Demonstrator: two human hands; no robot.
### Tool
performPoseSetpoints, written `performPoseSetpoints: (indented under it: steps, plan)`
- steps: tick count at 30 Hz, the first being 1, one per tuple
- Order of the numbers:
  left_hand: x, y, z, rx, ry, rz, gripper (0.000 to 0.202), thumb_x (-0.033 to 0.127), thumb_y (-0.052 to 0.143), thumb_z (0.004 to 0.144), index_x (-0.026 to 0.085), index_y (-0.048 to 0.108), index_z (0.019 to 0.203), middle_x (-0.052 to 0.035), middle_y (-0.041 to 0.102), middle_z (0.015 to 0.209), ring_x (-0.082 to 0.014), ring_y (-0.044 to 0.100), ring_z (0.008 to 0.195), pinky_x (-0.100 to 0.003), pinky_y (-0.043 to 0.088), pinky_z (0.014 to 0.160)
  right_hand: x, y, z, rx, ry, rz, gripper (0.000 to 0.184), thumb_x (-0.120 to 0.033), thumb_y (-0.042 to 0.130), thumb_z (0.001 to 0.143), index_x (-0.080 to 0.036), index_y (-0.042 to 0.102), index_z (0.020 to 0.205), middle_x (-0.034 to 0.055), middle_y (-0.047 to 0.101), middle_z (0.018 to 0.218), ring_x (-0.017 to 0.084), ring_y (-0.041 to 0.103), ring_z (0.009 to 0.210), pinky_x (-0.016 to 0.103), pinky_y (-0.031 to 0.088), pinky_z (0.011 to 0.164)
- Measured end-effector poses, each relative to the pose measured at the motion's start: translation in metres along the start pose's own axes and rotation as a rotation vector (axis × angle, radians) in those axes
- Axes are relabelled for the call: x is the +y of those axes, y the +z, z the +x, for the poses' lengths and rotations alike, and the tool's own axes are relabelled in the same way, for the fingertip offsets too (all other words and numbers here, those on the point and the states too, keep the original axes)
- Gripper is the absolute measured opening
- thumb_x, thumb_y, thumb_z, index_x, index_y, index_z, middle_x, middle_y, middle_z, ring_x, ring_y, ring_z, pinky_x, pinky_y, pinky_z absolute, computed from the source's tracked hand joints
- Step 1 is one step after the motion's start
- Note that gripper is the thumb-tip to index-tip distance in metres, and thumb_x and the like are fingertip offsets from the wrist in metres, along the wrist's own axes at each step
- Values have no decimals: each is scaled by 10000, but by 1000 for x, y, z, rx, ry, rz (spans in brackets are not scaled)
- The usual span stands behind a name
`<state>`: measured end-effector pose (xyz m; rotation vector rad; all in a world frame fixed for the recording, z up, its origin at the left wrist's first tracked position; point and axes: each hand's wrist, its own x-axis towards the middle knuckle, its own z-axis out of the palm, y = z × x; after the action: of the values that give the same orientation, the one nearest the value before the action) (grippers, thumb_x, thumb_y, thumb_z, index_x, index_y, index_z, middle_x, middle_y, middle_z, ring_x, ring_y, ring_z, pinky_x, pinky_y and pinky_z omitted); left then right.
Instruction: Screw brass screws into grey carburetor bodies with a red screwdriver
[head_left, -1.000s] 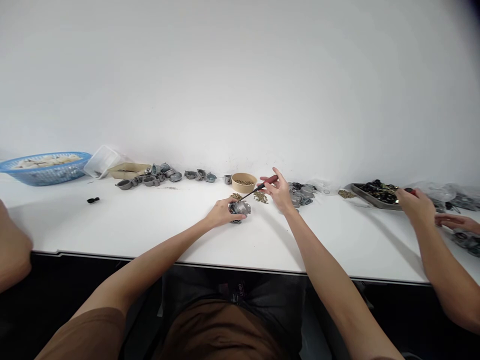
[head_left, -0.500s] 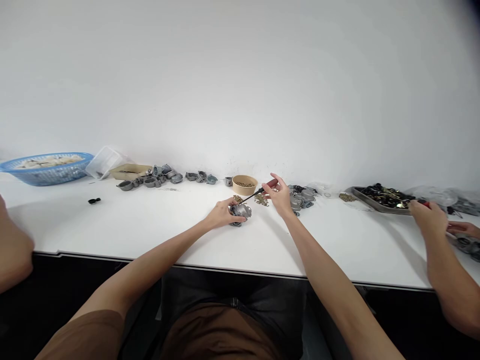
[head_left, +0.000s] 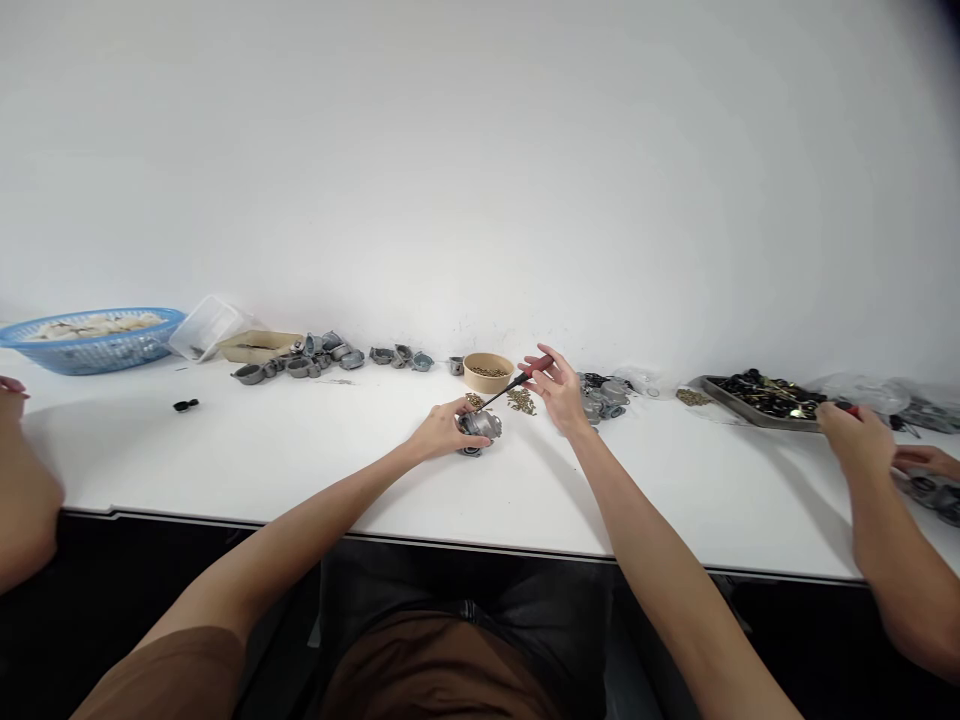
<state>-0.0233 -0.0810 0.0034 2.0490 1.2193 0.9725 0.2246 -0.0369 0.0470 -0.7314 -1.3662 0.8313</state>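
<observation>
My left hand is closed around a grey metal housing, which rests on the white table. In my right hand is a screwdriver with a red handle and a dark shaft. The shaft slants down to the left, and its tip reaches the housing beside my left fingers. Exactly what the tip touches is too small to tell. Small brass-coloured screws lie in a loose pile just behind the housing. More of them fill a round tan bowl near the wall.
Several grey metal parts stand along the wall at the left, beyond them a blue basket. To the right are more grey parts and a metal tray of dark pieces. A co-worker's hand holds something red there.
The fingers of my right hand have shifted on the screwdriver handle, showing more of its red. My left hand and the housing stay almost in place.
</observation>
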Motion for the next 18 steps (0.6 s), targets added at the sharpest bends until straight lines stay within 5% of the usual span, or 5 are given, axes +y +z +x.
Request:
performPoseSetpoints:
  steps: [6, 12, 18]
  plan:
    - [0, 0, 0, -10, 3, -5, 602, 618, 837, 604, 230, 638, 1018, 0, 697, 934, -159, 593, 661, -278, 435, 610, 3, -3, 2, 17, -5, -83, 552, -483, 798, 728, -272, 625, 1208, 15, 635, 963, 194, 683, 833, 418, 651, 772]
    - [-1, -1, 1, -1, -7, 6, 609, 616, 843, 602, 226, 639, 1023, 1, 692, 910, -163, 598, 672, -280, 443, 627, 1, -5, 1, -89, 19, 44, 743, -423, 833, 695, -294, 536, 1363, 33, 676, 1036, 236, 709, 972, 466, 620, 894]
    - [-2, 0, 1, -4, -8, 9, 626, 630, 841, 597, 226, 641, 1032, -5, 696, 941, -166, 602, 677, -282, 446, 624, 1, -6, 1, 0, -6, -110, 669, -483, 835, 686, -232, 611, 1264, 19, 661, 930, 193, 692, 801, 427, 647, 810]
